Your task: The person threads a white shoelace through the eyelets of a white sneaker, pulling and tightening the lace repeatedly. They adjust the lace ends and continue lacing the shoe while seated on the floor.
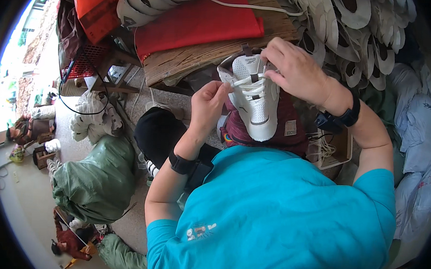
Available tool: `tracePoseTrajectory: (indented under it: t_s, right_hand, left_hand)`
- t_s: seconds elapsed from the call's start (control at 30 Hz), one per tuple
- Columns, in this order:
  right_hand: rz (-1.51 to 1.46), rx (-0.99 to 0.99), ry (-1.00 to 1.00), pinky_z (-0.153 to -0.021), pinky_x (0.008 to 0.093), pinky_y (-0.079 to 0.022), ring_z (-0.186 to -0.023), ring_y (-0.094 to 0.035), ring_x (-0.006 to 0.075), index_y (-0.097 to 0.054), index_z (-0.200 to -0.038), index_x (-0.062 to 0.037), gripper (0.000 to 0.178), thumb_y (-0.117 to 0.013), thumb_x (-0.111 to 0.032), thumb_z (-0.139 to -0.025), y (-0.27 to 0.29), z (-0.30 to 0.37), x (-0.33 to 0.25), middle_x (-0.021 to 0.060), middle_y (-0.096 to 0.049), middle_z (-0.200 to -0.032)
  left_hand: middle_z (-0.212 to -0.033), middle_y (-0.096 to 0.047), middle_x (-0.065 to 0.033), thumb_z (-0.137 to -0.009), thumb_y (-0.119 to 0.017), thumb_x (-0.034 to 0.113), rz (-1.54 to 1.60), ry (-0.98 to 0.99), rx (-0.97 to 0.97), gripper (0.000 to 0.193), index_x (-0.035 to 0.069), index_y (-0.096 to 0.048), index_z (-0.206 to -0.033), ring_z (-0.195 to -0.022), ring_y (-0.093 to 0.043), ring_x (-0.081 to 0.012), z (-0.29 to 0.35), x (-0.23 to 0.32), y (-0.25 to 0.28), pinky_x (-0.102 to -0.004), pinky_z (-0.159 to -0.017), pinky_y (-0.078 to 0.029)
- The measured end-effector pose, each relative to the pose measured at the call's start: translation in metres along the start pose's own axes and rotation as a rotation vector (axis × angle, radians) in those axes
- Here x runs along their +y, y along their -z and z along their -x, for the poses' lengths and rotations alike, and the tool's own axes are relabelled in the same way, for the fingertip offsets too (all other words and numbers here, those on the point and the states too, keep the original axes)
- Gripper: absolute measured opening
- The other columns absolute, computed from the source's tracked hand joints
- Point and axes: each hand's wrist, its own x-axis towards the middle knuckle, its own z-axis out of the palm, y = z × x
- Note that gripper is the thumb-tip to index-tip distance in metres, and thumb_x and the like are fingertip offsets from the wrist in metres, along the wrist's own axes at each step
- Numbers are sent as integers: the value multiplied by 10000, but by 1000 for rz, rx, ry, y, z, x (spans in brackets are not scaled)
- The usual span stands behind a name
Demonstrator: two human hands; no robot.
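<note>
A white sneaker (262, 118) rests on the maroon cloth (292, 114) over my lap, its toe toward me and its tongue pointing away. White shoelace (253, 90) crosses the upper part of the tongue. At the shoe's left side, my left hand (209, 104) is closed, thumb and finger pinching a stretch of the lace. My right hand (297, 70) bends over the right side of the shoe opening, fingers pinched at the lace by the top eyelets. Its fingertips partly cover that spot.
A wooden bench (180, 64) ahead carries a red cloth (201, 29) and stacked pale shoe parts (151, 4). Many shoe uppers (352, 39) hang at the far right. An open box of laces (334, 150) sits right of my lap. Green sacks (96, 182) and other people (71, 241) are at left.
</note>
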Motion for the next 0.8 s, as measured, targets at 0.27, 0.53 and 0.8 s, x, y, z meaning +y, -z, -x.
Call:
tracePoseTrajectory:
  t_s: [0.27, 0.53, 0.8]
  right_hand:
    - [-204, -298, 55, -841, 414, -492, -987, -600, 315, -597, -1011, -43, 259, -721, -80, -787, 14, -11, 34, 94, -588, -1017]
    - [-220, -383, 15, -766, 433, -481, -910, -607, 325, -626, -954, -51, 178, -679, -170, -833, 9, -14, 37, 117, -565, -974]
    - [-599, -338, -383, -781, 289, -424, -876, -523, 153, -647, -878, -12, 228, -668, -238, -906, -19, -4, 40, 35, -488, -926]
  left_hand:
    - [-725, -608, -93, -873, -658, 165, -797, -525, 66, 99, 73, -695, -862, -695, -626, -292, -17, 13, 1, -398, -606, -484]
    - [-1013, -569, -87, -808, -733, 62, -696, -519, -359, 306, 56, -622, -1093, -840, -596, -237, -42, 62, 31, -336, -717, -506]
    - [-948, -544, -73, -877, -704, 158, -777, -568, -443, 117, 45, -696, -904, -811, -570, -188, -60, 39, 35, -309, -718, -472]
